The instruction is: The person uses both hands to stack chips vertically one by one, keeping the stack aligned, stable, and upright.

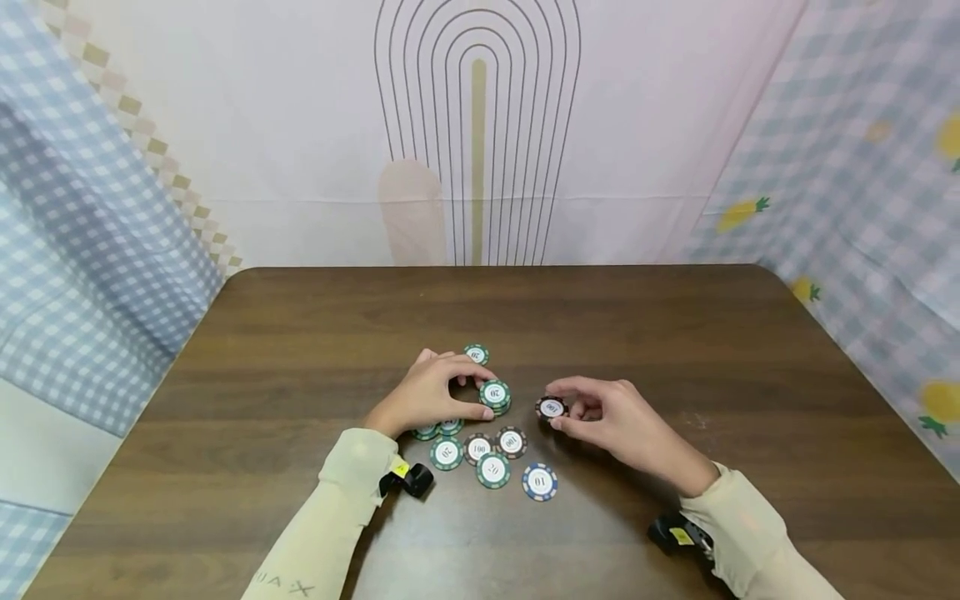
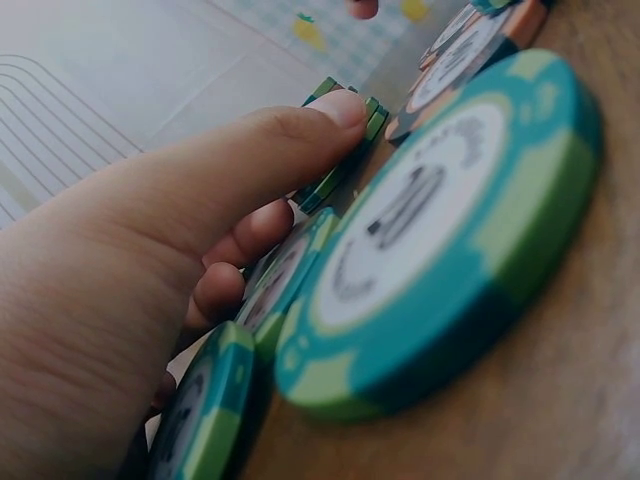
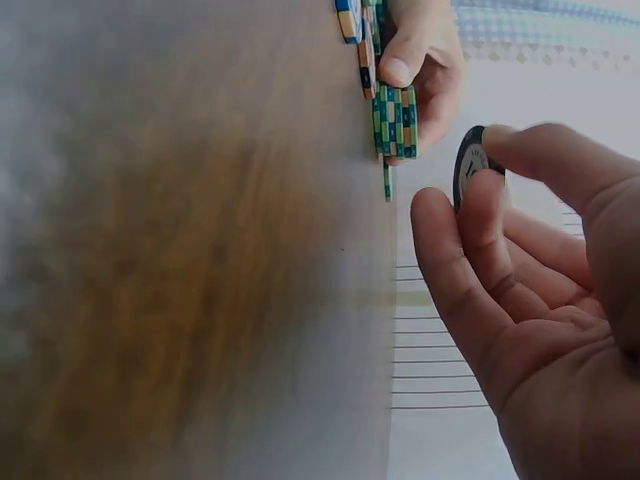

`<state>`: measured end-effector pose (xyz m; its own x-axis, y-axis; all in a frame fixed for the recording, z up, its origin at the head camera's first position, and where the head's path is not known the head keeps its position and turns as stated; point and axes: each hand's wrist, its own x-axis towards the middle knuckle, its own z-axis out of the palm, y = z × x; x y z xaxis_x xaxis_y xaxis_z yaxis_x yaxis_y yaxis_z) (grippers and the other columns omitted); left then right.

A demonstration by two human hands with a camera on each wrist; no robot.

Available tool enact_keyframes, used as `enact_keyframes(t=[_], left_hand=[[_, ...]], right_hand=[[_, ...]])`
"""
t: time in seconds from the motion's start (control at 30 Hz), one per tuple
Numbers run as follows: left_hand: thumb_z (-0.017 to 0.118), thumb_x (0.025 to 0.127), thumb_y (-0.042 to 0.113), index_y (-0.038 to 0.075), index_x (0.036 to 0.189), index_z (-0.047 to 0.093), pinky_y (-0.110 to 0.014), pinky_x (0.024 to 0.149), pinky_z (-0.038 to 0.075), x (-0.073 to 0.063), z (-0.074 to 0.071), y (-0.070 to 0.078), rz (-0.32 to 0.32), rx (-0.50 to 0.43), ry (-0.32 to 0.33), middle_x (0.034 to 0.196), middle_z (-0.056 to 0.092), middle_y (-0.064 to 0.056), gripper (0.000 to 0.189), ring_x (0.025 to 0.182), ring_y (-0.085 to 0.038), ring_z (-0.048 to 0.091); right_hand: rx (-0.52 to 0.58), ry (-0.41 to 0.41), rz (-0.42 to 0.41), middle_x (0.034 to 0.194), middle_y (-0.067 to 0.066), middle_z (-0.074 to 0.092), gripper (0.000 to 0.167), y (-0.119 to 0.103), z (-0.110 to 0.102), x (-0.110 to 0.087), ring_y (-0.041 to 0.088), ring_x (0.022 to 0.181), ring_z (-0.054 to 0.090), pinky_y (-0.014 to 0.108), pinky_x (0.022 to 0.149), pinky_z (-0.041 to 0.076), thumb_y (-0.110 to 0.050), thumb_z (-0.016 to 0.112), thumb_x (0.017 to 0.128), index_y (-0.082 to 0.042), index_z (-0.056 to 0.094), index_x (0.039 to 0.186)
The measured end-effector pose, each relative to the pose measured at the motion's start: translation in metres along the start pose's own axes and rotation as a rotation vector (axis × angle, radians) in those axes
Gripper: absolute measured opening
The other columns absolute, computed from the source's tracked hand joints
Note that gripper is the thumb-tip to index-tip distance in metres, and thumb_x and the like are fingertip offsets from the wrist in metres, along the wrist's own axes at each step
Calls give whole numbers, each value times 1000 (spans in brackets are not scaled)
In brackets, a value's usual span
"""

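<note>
My left hand [image 1: 431,392] grips a short stack of green poker chips [image 1: 495,393] marked 20, thumb on the near side and fingers on the far side. In the right wrist view that green stack [image 3: 395,122] stands several chips high on the table. To its right, my right hand [image 1: 626,423] pinches a dark poker chip [image 1: 552,407] marked 100 between thumb and fingers. The right wrist view has this dark chip [image 3: 468,165] tilted and lifted off the table, apart from the stack. The left wrist view shows the left thumb [image 2: 335,112] against the stack.
Near the left wrist lie loose chips: green ones [image 1: 447,453], brown ones [image 1: 512,442] and one blue chip [image 1: 540,482]. Some overlap. Another green chip [image 1: 477,354] lies beyond the left fingers. The wooden table [image 1: 600,308] ends at a hanging cloth [image 1: 300,125].
</note>
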<state>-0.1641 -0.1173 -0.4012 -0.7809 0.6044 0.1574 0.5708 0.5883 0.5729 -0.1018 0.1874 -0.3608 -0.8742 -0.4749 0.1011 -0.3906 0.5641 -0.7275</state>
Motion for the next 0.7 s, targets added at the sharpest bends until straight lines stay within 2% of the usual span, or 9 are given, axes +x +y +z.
enact_keyframes(t=[0.13, 0.33, 0.5, 0.7], left_hand=[[88, 84, 50, 31, 124, 77, -37, 86, 30, 0, 0, 0, 0, -11, 7, 105, 69, 21, 45, 94, -4, 56], [87, 84, 51, 31, 124, 77, -36, 86, 30, 1, 1, -1, 1, 0, 6, 102, 68, 22, 45, 93, -3, 56], [88, 84, 50, 31, 124, 77, -36, 85, 30, 0, 0, -2, -7, -3, 9, 106, 70, 20, 46, 93, -4, 56], [87, 84, 51, 31, 125, 77, -36, 85, 30, -1, 3, 0, -6, -2, 4, 122, 73, 15, 46, 97, -6, 58]], right_hand=[[-19, 13, 38, 72, -12, 65, 34, -2, 1, 6, 8, 61, 58, 26, 55, 45, -21, 80, 96, -11, 73, 128], [-6, 31, 84, 68, -8, 63, 32, -8, 7, 14, 11, 52, 53, 29, 49, 44, -24, 81, 95, -14, 74, 125], [-30, 34, 72, 67, -7, 59, 30, -14, 15, 21, 11, 53, 51, 28, 50, 43, -24, 82, 94, -15, 75, 122], [-57, 21, 58, 66, -6, 56, 29, -17, 20, 28, 10, 54, 50, 27, 51, 42, -23, 82, 95, -13, 75, 121]])
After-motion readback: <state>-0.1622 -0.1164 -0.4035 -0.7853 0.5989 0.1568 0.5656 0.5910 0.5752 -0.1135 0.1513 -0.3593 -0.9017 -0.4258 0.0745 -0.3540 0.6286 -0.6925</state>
